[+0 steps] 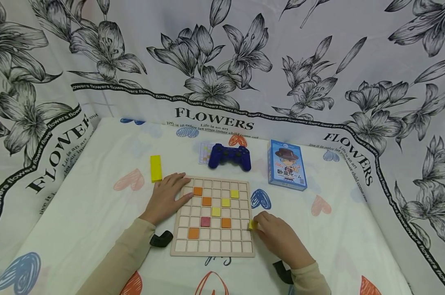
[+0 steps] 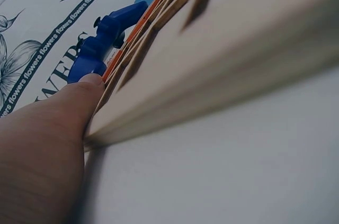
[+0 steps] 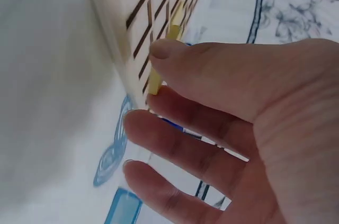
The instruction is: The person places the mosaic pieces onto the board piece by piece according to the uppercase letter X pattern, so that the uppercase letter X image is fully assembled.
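- Head view: I see the square pale wooden grid board point(image 1: 213, 217) lying flat on the white heart-print cloth point(image 1: 97, 213); taking the board as landmark for everything.
- Right hand point(image 1: 277, 237) is off the board's right edge, near the lower rows. It's pinching a small yellow square tile point(image 1: 252, 224) betw. thumb and forefinger; the tile sits right at the board's right rim, touching or just off it, can't tell which.
- Right wrist view confirms: thumb point(image 3: 175, 49) on top of the yellow tile point(image 3: 154, 82), other fingers loose and spread below.
- Key relation, my judgement: empty cells lie to the left of the tile, so any placing goes inward, leftward over the rim. Right hand is the nearer one by far.
- Left hand point(image 1: 168, 196) rests flat, fingers relaxed, on the board's upper left corner; grasping nothing, seems to steady it. Left wrist view shows a finger point(image 2: 79, 94) against the board edge.
- On board: orange, yellow tiles plus one dark red.
- Beyond the board's far edge: blue game controller point(image 1: 230, 157); far right of it a blue card box point(image 1: 286, 164); far left a yellow rectangular block point(image 1: 156, 168).
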Demonstrator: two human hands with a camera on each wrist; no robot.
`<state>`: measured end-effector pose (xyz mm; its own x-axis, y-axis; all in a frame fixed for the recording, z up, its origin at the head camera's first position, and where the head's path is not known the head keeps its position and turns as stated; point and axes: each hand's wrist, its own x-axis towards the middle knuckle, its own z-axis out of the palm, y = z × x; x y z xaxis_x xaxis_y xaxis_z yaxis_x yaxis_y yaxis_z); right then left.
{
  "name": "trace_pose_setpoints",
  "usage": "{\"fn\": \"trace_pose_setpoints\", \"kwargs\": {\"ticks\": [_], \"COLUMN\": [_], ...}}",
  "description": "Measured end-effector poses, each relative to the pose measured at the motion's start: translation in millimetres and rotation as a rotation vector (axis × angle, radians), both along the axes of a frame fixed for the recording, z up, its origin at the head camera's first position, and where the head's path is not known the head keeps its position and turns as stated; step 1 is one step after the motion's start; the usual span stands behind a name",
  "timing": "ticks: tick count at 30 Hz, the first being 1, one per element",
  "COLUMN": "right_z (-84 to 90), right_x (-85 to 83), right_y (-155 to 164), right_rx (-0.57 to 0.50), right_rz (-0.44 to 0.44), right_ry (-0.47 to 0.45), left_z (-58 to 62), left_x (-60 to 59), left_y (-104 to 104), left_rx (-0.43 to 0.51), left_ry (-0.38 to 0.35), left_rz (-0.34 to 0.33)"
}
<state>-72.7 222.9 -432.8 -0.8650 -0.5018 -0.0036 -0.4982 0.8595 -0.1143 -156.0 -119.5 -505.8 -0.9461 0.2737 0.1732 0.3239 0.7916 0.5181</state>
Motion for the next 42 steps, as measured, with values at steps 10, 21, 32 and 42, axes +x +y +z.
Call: {"fn": "trace_pose_setpoints", "kwargs": {"ticks": [10, 21, 32, 42], "right_z": [-9.7, -13.9, -16.1, -19.3], "right_x": [6.7, 9.0, 9.7, 7.3], "right_y": [-19, -29, -27, -27], "right_rx": [-0.066, -0.07, -0.074, -0.095], "right_rz": [0.164, 0.18, 0.166, 0.168], "right_ry": [-0.006, 0.021, 0.018, 0.031], "left_z": [1.9, 0.8, 0.6, -1.3], "left_x": [0.9, 0.4, 0.8, -2.1], "left_y": [0, 1, 2, -1], "left_rx": [0.002, 0.003, 0.007, 0.008], "left_ry": [-0.002, -0.002, -0.002, 0.019], "left_rz": [0.002, -0.003, -0.006, -0.01]}}
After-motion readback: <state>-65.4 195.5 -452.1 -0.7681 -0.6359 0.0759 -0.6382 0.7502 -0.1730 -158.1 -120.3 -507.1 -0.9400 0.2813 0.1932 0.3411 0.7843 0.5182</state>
